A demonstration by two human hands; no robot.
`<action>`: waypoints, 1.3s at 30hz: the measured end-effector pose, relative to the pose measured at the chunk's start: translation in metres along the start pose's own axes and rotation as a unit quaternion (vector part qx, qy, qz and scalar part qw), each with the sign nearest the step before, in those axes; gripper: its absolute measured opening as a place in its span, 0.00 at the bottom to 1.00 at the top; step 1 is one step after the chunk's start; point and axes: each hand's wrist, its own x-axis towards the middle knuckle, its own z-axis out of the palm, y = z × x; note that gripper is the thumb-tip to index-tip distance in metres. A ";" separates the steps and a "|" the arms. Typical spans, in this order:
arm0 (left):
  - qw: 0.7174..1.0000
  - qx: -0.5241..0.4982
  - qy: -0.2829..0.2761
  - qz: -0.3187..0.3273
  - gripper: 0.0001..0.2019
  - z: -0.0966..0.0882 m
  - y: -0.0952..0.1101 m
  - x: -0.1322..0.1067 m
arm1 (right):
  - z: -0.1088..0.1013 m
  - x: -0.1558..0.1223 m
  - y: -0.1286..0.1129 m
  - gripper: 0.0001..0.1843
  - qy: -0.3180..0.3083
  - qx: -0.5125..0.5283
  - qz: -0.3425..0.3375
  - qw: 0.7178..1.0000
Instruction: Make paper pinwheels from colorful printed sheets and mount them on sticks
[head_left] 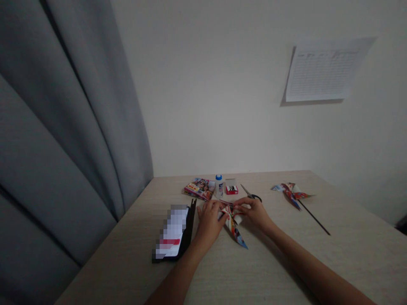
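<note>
A colourful paper pinwheel (235, 232) lies on the table between my two hands, one of its pointed blades reaching toward me. My left hand (212, 216) is closed on its left side, thumb near the middle. On the right side, my right hand (252, 211) pinches the paper with thumb and forefinger. The fingers hide much of the pinwheel's centre. Just beyond my hands stand a glue bottle with a blue cap (219, 186) and a small open red and white box (232, 189). Scissors with dark handles (254, 196) rest by my right hand.
Left of my hands lie a phone (173, 233) with a blurred screen and dark sticks (190, 218). A stack of colourful booklets (200, 188) sits at the back. Another pinwheel (291, 194) on a dark stick (314, 217) lies to the right. A grey curtain (95, 106) hangs left.
</note>
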 end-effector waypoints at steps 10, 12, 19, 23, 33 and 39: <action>1.000 -0.010 0.005 0.018 0.07 -0.004 0.002 0.001 | -0.006 0.004 0.016 0.10 -0.086 -0.043 -0.029 0.995; 1.000 -0.013 0.003 0.022 0.07 -0.005 0.003 0.000 | -0.005 0.005 0.016 0.11 -0.124 -0.010 -0.026 0.992; 0.999 -0.034 0.004 0.032 0.08 -0.006 0.003 0.000 | -0.003 0.004 0.017 0.17 -0.168 0.038 0.002 0.985; 0.998 -0.044 0.010 0.033 0.07 -0.004 0.003 0.001 | -0.003 0.003 0.018 0.19 -0.152 0.036 0.024 0.987; 0.999 -0.005 0.038 -0.014 0.11 0.001 -0.001 0.001 | -0.005 0.004 0.020 0.15 -0.109 -0.019 -0.004 0.994; 0.999 -0.020 0.020 -0.033 0.05 0.001 -0.002 0.004 | -0.003 0.005 0.023 0.11 -0.110 -0.051 -0.032 0.992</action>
